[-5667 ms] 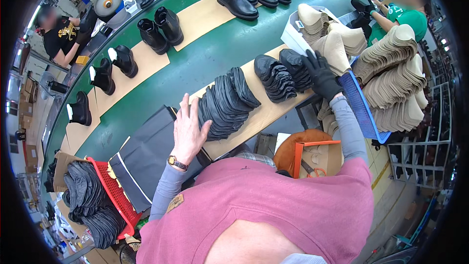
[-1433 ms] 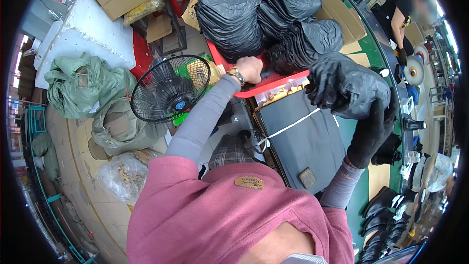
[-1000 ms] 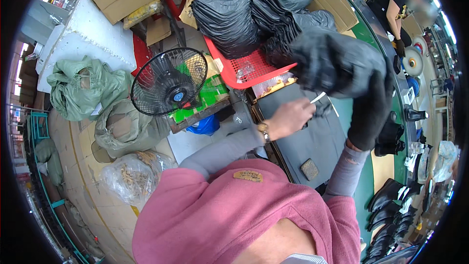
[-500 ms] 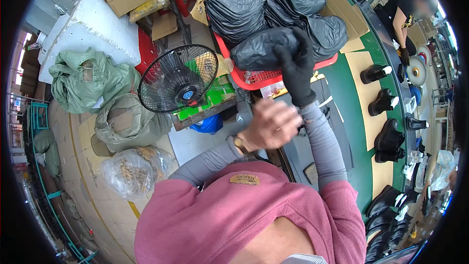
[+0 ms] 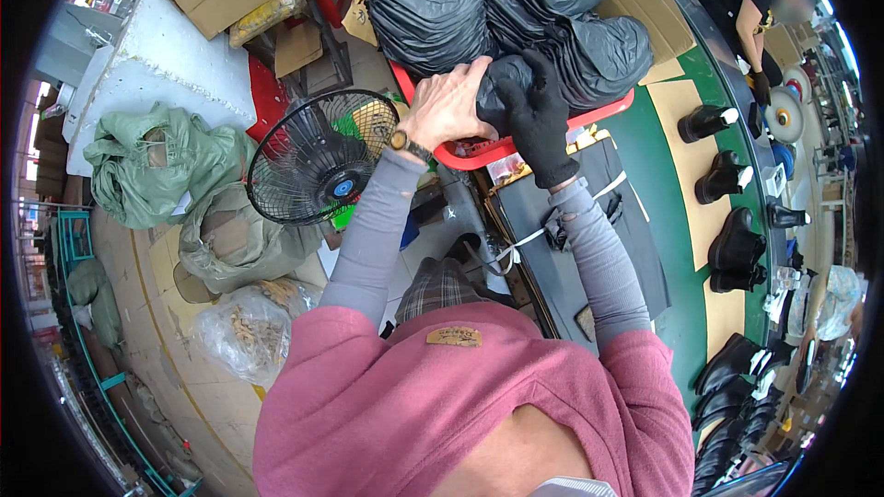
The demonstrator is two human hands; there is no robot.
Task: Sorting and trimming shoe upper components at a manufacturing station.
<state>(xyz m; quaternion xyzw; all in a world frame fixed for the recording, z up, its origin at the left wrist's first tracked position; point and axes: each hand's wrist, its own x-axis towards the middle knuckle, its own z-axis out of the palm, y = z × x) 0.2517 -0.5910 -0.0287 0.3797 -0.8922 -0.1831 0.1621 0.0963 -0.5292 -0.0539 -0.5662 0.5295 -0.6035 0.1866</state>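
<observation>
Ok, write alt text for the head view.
Seen from above, a person in a pink top presses a bare left hand and a black-gloved right hand onto black pieces in a red basket. A black fan stands left, black boots right.

Single head-worn fisheye view, looking steeply down from above the person's chest. Close on the raised forearms and red basket (image 5: 539,133). Edges bend toward the rim.

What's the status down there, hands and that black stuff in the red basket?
Left hand bare, right hand gloved, both gripping one black bundle. Bundle at the red basket rim, more black pieces piled inside. Black fan close beside the left forearm.
</observation>
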